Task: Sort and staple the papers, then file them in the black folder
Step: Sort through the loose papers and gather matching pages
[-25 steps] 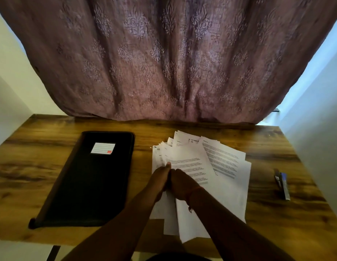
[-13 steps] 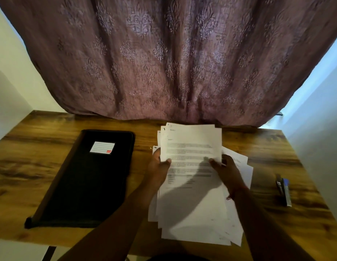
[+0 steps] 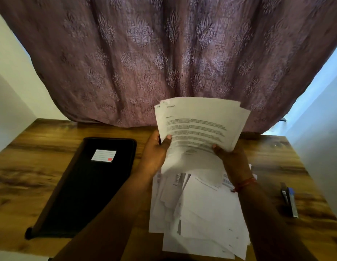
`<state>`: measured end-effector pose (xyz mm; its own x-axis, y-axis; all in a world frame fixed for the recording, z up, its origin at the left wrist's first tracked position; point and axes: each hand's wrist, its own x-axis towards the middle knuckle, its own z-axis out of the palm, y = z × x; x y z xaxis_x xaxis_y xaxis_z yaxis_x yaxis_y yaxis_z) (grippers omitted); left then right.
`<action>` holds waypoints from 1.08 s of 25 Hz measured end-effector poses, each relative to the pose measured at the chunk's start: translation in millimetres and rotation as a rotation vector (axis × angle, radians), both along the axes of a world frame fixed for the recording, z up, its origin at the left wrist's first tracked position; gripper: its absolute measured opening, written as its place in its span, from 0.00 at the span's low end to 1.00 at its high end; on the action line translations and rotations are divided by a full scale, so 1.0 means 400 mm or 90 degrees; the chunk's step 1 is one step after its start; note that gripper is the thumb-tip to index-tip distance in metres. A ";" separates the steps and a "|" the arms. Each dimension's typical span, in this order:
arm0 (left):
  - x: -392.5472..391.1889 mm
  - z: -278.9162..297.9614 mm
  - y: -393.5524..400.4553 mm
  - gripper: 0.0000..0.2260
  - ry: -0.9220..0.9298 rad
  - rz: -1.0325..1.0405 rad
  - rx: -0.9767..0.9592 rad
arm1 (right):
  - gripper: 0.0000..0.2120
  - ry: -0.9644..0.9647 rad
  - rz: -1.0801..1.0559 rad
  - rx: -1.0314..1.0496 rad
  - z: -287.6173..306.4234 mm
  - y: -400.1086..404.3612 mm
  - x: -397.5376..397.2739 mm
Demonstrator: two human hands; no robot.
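Thin, floppy sheaf of papers [image 3: 197, 125] is gripped at lower side edges by both hands [image 3: 154, 153]; likely slippery, fans easily

Two bare forearms, no sleeves in view. Left hand [image 3: 154, 153]: no rings, no watch, pale thumbnail visible. Right hand [image 3: 232, 159]: thin red-orange thread band [image 3: 244, 184] round wrist, short loose end trailing at knot.

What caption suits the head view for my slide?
Both hands lift printed sheets above loose papers, black folder alongside.
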<state>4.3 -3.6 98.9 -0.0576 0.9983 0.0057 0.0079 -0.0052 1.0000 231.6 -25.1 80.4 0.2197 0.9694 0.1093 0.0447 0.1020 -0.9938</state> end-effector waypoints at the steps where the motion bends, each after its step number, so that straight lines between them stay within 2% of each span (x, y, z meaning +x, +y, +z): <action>1: -0.002 -0.010 0.000 0.11 0.015 0.002 -0.012 | 0.17 -0.010 0.005 -0.014 -0.010 0.000 -0.003; 3: -0.003 -0.013 -0.003 0.14 0.038 0.004 -0.003 | 0.17 0.002 0.006 -0.037 -0.026 0.002 -0.004; 6: -0.003 0.015 -0.005 0.24 0.037 -0.009 0.089 | 0.15 0.014 0.002 -0.034 -0.015 0.006 -0.002; 8: -0.003 0.037 0.004 0.27 0.054 -0.020 0.154 | 0.14 0.022 -0.008 -0.023 0.002 0.008 -0.001; 11: -0.002 0.044 0.037 0.21 0.147 -0.013 0.227 | 0.13 0.022 -0.042 0.027 0.039 0.015 0.000; 13: -0.002 0.036 0.056 0.15 0.187 -0.011 0.241 | 0.13 -0.044 -0.081 0.106 0.068 0.022 0.003; 17: -0.003 0.030 0.060 0.11 0.151 -0.023 0.251 | 0.12 -0.237 -0.109 0.225 0.096 0.037 0.014; 21: 0.011 0.053 0.038 0.09 0.118 -0.008 0.225 | 0.09 -0.299 -0.115 0.261 0.082 0.042 0.022; 23: 0.018 0.062 0.036 0.08 0.065 0.007 0.169 | 0.14 -0.254 -0.132 0.220 0.080 0.052 0.029; 25: 0.019 0.041 0.044 0.10 0.027 -0.006 0.090 | 0.20 -0.102 -0.118 0.125 0.059 0.051 0.029; 27: 0.028 -0.001 0.048 0.12 0.047 -0.065 0.006 | 0.17 0.040 -0.058 0.026 0.023 0.038 0.006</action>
<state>15.6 15.4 98.4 0.0446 0.9989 0.0162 0.0809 -0.0198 0.9965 233.8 -10.0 89.6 0.3145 0.9400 0.1320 -0.0069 0.1413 -0.9899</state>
